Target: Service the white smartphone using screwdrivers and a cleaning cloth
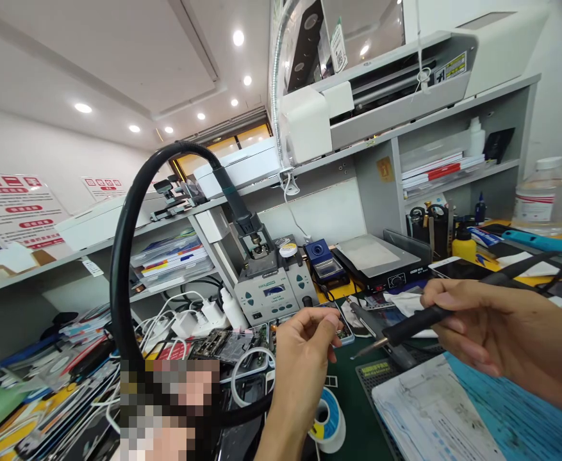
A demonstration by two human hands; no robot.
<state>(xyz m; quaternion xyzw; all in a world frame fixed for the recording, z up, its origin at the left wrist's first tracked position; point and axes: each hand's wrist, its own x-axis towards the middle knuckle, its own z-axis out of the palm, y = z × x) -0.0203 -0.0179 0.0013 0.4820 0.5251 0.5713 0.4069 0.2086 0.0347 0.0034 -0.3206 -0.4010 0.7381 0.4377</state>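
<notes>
My right hand (pixel 496 339) grips a soldering iron (pixel 415 323) by its black handle. The iron's thin metal tip points down and left, over the dark green mat (pixel 357 410). My left hand (pixel 304 352) is closed, thumb and forefinger pinched together; anything between them is too small to make out. Below its wrist, a spool of wire (pixel 331 426) with a blue and yellow label stands on the mat. Just beyond my left fingers lies a small circuit board (pixel 343 330), partly covered by the hand. A grey holder-like stand (pixel 381 333) sits behind the iron's tip.
A hot-air rework station (pixel 275 294) stands at the back, its thick black hose (pixel 122 256) looping down the left. A hot plate (pixel 381 259) is behind the hands. Stained papers (pixel 434 410) lie front right. Phone parts and white cables (pixel 165 320) crowd the left.
</notes>
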